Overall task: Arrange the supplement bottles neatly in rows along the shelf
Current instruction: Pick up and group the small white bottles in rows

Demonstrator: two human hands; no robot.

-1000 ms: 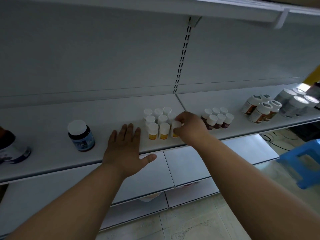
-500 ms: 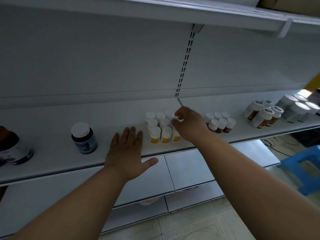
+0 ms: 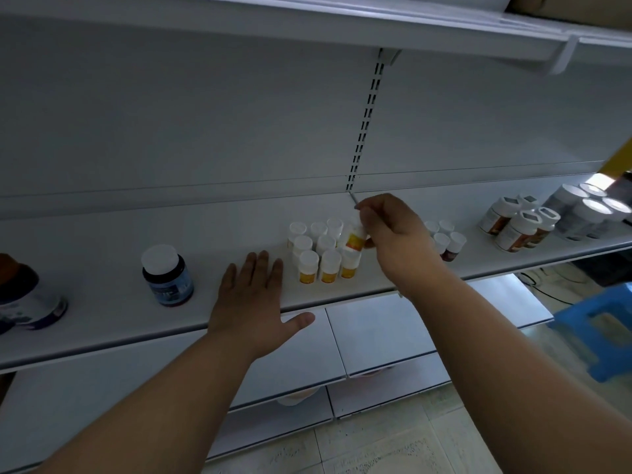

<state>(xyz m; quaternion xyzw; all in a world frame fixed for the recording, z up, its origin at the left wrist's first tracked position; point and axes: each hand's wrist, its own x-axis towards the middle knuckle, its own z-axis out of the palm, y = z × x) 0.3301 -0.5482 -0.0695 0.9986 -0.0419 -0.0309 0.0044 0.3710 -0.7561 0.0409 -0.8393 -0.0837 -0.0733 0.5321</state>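
One small cylindrical bottle (image 3: 355, 237), seemingly smooth plastic, pinched in right-hand fingers (image 3: 371, 218).

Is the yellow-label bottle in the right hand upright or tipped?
Tipped. The right hand holds the yellow-label bottle lifted above the group, leaning, while the front-row bottles stand upright on the shelf.

Bare shelf (image 3: 102, 241) between dark jar (image 3: 167, 277) and yellow-label bottles (image 3: 319, 254); brown bottles (image 3: 448, 239) crowd right.

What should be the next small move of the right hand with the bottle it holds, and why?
Probably lower the small yellow-label bottle held by the right hand into the right column of the block of yellow-label bottles; it hangs tilted above that column.
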